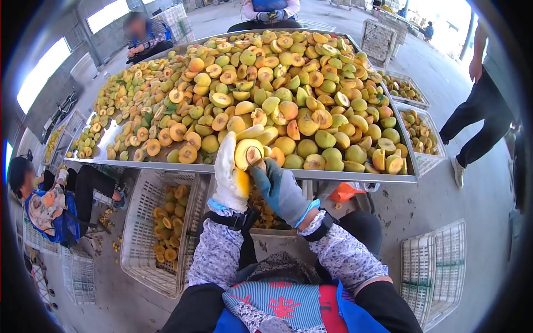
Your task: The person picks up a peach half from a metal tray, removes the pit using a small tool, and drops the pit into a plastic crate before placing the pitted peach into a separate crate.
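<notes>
My left hand (230,175), in a white glove with a yellow-stained patch, is closed around a cut yellow peach half (248,153). The cut face, with a brown centre, is turned up toward me. Against its lower right edge, my right hand (279,188) in a grey-blue glove has its fingers curled in a pinch. Whatever lies between those fingers is hidden. Both hands are over the near edge of a metal-rimmed table (355,176). Just beyond them rises a heap of whole and halved peaches (266,105).
Below the table's left side stands a white crate (130,244) holding peach halves. More filled crates (425,158) line the right side; another crate (433,272) lies at lower right. People sit behind the table and at left (50,205); one person stands at right (483,105).
</notes>
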